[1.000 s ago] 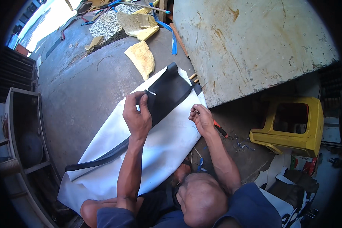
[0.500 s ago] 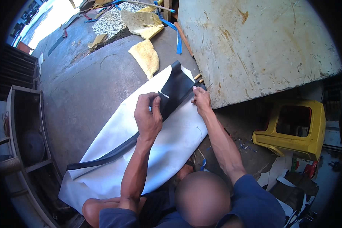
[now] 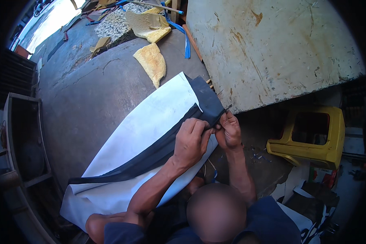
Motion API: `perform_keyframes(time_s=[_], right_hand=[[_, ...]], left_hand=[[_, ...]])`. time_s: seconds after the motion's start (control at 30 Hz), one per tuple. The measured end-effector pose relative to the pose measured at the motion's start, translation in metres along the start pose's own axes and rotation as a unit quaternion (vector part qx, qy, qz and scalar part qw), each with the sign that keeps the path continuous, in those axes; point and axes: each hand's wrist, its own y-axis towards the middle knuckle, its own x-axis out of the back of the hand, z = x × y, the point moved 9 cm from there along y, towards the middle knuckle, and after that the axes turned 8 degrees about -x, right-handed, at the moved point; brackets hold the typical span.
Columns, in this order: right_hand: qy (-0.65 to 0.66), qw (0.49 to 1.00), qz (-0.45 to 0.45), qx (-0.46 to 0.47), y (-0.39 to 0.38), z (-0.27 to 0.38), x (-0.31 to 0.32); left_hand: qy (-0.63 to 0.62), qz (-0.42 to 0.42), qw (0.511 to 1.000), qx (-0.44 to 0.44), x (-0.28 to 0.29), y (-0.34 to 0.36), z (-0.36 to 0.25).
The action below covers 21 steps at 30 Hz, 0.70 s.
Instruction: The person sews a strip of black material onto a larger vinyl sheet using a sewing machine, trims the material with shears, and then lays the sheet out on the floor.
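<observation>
A large sheet (image 3: pixel 150 122), white with a black strip along it, lies over my lap and the floor; it looks like a vinyl cover. Its black end (image 3: pixel 207 95) folds over near the work surface. My left hand (image 3: pixel 191 140) is closed, fingertips pinching the black edge. Close against it, my right hand (image 3: pixel 230 129) pinches the same edge, and a thin dark tip sticks out above its fingers. The fingertips of both hands nearly meet, so exactly what lies between them is hidden. A long black band (image 3: pixel 110 173) runs toward the lower left.
A worn pale board (image 3: pixel 280 53) stands at the upper right. Beyond the sheet lie yellow foam pieces (image 3: pixel 151 63), a speckled foam slab (image 3: pixel 114 28) and a blue strap (image 3: pixel 187 44). A wooden shelf (image 3: pixel 26 142) is at left, a yellow box-like shell (image 3: pixel 309 136) at right.
My left hand has moved right and down to meet my right hand, which has shifted slightly lower. The black end has been folded over, and more white shows on the far side.
</observation>
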Motion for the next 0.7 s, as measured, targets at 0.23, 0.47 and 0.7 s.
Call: perform_keyframes(time_s=[0.23,0.47,0.7], right_hand=[[-0.127,0.981,-0.143,-0.019,-0.023,0.005,-0.004],[-0.303,0.923,-0.199,-0.130,-0.040,-0.001,-0.015],[-0.306,0.932,-0.192,-0.032,-0.044,0.006,-0.016]], left_hand=[[0.144,-0.057,0.982,-0.110,0.017,-0.013,-0.016],[0.162,-0.041,0.975,-0.144,0.012,-0.017,-0.027],[0.076,0.005,0.990,-0.120,-0.007,-0.018,-0.022]])
